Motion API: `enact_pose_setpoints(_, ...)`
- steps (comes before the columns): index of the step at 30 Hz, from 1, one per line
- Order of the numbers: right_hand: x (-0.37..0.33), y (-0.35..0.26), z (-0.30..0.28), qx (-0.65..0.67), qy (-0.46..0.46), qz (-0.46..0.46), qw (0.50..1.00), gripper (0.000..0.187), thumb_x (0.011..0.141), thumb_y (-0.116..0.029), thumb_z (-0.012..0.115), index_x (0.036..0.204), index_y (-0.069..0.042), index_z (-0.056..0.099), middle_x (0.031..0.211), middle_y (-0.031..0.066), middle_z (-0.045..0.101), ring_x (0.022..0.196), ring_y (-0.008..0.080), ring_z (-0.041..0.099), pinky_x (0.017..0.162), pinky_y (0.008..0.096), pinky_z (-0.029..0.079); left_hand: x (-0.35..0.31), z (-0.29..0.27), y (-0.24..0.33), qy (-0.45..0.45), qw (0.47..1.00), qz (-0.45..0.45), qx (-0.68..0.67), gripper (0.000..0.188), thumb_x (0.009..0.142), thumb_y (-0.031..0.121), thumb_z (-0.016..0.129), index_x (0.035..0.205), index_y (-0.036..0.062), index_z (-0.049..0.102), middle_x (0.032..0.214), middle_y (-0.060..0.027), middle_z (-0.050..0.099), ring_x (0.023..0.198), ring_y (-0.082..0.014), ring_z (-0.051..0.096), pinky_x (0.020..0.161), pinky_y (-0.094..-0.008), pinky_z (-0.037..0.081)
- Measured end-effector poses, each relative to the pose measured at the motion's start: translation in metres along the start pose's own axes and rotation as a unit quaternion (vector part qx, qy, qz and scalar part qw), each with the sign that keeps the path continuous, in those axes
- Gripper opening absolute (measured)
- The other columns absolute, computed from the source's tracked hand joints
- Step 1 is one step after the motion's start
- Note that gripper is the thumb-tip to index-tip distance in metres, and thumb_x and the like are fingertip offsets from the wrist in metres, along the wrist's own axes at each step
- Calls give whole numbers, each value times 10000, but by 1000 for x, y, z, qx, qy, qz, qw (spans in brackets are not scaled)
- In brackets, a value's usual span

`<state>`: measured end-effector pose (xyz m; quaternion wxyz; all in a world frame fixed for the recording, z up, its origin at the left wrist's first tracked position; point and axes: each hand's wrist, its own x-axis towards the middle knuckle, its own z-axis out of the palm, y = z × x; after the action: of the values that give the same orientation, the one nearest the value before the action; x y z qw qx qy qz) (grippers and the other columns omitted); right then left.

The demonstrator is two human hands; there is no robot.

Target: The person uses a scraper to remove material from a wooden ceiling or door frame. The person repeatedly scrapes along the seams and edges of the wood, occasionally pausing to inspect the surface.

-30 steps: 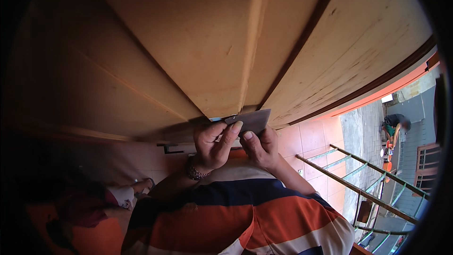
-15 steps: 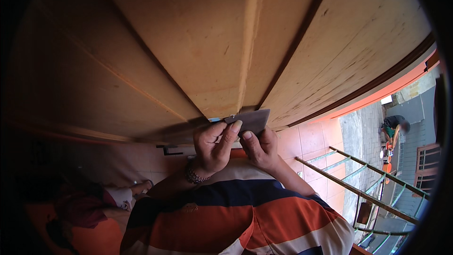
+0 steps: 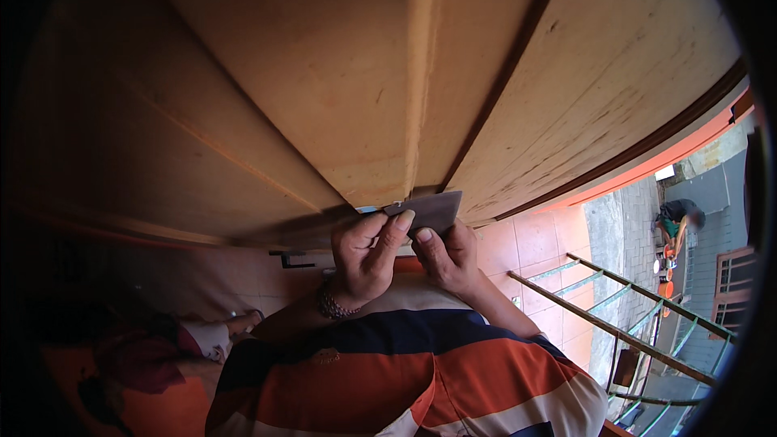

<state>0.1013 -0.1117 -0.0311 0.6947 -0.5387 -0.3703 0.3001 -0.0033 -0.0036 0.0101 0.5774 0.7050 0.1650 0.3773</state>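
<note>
Both hands grip a thin, flat, dark grey scraper plate with a straight edge. My left hand pinches its left end, thumb on the near face, and a beaded bracelet circles that wrist. On its right part presses my right hand, thumb likewise in front and fingers mostly hidden behind. The plate's upper edge lies at the pale wooden panelling, near a raised vertical moulding; whether it touches cannot be told. A small whitish-blue patch shows just left of the plate.
At right stands a metal ladder with greenish rungs, on pinkish floor tiles. Farther off, a person bends over several containers outdoors. Another person in a dark red top is in the shade at lower left.
The plate and both hands keep almost the same place and grip. The panelling has shifted very slightly in the view. The distant person's arms have moved a little.
</note>
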Motion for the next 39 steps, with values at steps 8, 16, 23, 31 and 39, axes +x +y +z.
enact_pose_setpoints(8,0,3,-2,9,-4,9,1000,190,974,-178,570,997,8,598,637,16,581,569,70,530,523,234,425,0,2,2,0,1000,19,-4,243,947,88,587,735,-30,595,564,15,445,549,-29,378,482,-223,339)
enact_pose_setpoints(16,-1,-1,-1,27,-3,7,1000,190,971,-170,576,1003,16,601,623,7,571,556,66,519,514,227,415,-3,1,-4,3,1000,20,-1,256,950,92,589,724,-29,592,563,27,426,548,-28,362,474,-226,319)
enact_pose_setpoints(23,5,-7,-6,-10,-22,-14,1000,198,969,-165,579,1063,8,606,638,5,575,561,65,512,515,235,413,1,5,-6,25,998,33,-36,274,938,77,605,686,-22,562,563,42,412,552,-20,340,470,-221,291)
enact_pose_setpoints(31,0,2,-8,-40,-12,-39,998,194,955,-133,595,1096,0,609,665,16,595,571,73,531,533,240,429,-3,1,-13,-11,999,18,-33,279,931,49,599,669,-24,542,567,49,425,556,-18,347,471,-219,290)
enact_pose_setpoints(39,-1,-1,-4,-27,-14,-14,999,167,952,-108,588,1076,1,614,654,20,594,563,66,531,516,236,424,-2,2,0,6,1000,13,-26,263,937,64,592,694,-29,555,579,41,456,561,-20,371,481,-217,315)
